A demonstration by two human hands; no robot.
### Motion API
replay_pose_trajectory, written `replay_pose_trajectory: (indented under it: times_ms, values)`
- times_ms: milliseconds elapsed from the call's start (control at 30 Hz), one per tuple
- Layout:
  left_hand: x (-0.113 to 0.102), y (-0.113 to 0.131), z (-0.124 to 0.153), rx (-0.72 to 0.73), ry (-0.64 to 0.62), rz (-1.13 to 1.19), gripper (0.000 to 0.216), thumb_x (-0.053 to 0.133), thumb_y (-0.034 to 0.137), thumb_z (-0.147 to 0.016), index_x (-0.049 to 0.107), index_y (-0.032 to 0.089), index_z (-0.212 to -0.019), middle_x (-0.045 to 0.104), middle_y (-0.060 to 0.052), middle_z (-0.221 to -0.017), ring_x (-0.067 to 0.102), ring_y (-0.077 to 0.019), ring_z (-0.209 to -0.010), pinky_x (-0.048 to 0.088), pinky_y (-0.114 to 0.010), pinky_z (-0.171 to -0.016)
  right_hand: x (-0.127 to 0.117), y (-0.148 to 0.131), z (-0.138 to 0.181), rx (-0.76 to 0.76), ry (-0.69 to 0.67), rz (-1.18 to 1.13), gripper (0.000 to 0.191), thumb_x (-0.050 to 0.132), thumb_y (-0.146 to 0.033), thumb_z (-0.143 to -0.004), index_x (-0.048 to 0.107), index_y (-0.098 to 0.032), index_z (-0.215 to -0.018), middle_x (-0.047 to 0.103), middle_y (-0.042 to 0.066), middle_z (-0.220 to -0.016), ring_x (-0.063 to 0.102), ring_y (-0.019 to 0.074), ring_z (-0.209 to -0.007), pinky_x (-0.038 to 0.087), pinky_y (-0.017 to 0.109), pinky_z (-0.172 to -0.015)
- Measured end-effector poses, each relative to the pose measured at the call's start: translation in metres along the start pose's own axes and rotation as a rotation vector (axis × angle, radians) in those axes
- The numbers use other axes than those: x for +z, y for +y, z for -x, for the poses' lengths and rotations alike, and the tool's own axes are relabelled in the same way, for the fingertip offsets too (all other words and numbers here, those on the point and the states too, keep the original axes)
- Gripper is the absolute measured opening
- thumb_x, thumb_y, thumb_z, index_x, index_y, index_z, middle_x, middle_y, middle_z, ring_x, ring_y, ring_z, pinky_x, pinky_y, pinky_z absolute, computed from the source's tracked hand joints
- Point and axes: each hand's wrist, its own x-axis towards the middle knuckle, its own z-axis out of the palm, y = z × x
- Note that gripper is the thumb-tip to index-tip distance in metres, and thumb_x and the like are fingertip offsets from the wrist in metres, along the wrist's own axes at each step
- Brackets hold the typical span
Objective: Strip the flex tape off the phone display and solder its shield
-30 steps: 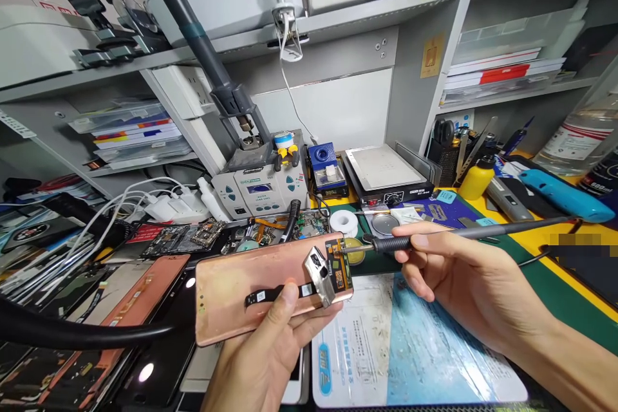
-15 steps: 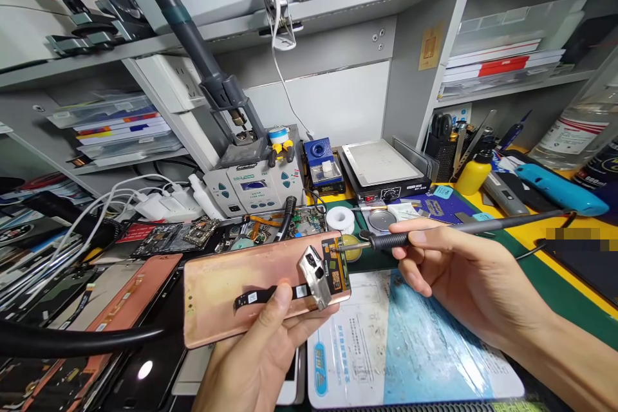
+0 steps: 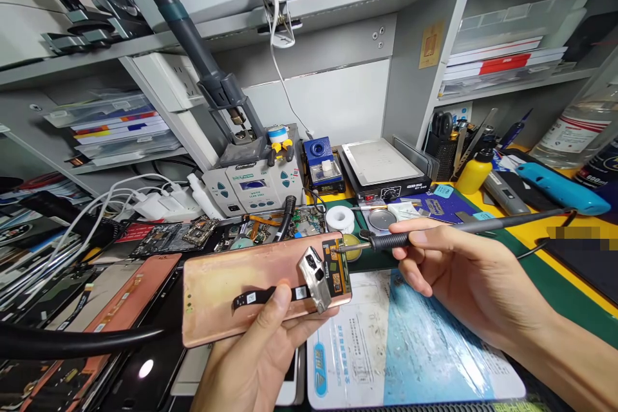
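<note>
My left hand (image 3: 261,347) grips a copper-coloured phone screen panel (image 3: 217,277) from below, with the thumb pressed on its back. A black flex cable (image 3: 258,296) lies across that back, by my thumb. Beside it sits a bent silver metal piece (image 3: 315,280). The panel's right end carries a dark circuit strip (image 3: 333,267) with gold patches. In my right hand (image 3: 468,273), a soldering iron (image 3: 391,241) is held like a pen. Its tip reaches the upper part of the circuit strip; whether it touches cannot be made out.
Under my hands lies a white and blue mat (image 3: 410,347). Behind are a solder spool (image 3: 339,219), a rework station (image 3: 253,187) and a hot plate (image 3: 383,164). Phone parts (image 3: 120,296) crowd the left, with a black hose (image 3: 82,339) crossing them. A yellow bottle (image 3: 474,170) stands right.
Almost nothing differs. The panel's left end appears slightly lower and further left, while the iron's tip keeps its place at the circuit strip.
</note>
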Motion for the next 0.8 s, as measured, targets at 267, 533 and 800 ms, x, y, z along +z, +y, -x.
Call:
replay_pose_trajectory:
  times_ms: [267, 533, 800]
  values:
    - [0.0031, -0.0002, -0.0014, 0.011, -0.001, 0.015, 0.033, 0.062, 0.035, -0.099, 0.084, 0.011, -0.107, 0.08, -0.018, -0.122, 0.076, -0.0408, -0.11, 0.06, -0.054, -0.105, -0.0011, 0.0021, 0.0011, 0.011, 0.018, 0.0, 0.017, 0.086, -0.025, -0.066, 0.085, -0.016, -0.08, 0.075, 0.008, -0.068, 0.06, 0.0129, -0.045, 0.046, 0.022, -0.044]
    - [0.003, 0.0002, -0.0019, 0.015, -0.002, 0.029, 0.031, 0.064, 0.034, -0.098, 0.084, 0.012, -0.108, 0.079, -0.018, -0.123, 0.076, -0.0415, -0.111, 0.06, -0.055, -0.105, -0.0027, 0.0015, 0.0006, 0.017, 0.02, 0.002, 0.017, 0.086, -0.025, -0.066, 0.085, -0.015, -0.08, 0.074, 0.008, -0.069, 0.06, 0.0126, -0.045, 0.046, 0.022, -0.044]
    - [0.0014, -0.0008, -0.0015, 0.002, -0.002, 0.025, 0.033, 0.063, 0.035, -0.099, 0.085, 0.011, -0.102, 0.08, -0.018, -0.121, 0.076, -0.0409, -0.112, 0.059, -0.054, -0.107, -0.0003, 0.0004, 0.0006, 0.01, 0.013, -0.012, 0.015, 0.085, -0.025, -0.068, 0.085, -0.016, -0.08, 0.075, 0.008, -0.068, 0.06, 0.0121, -0.045, 0.047, 0.021, -0.044]
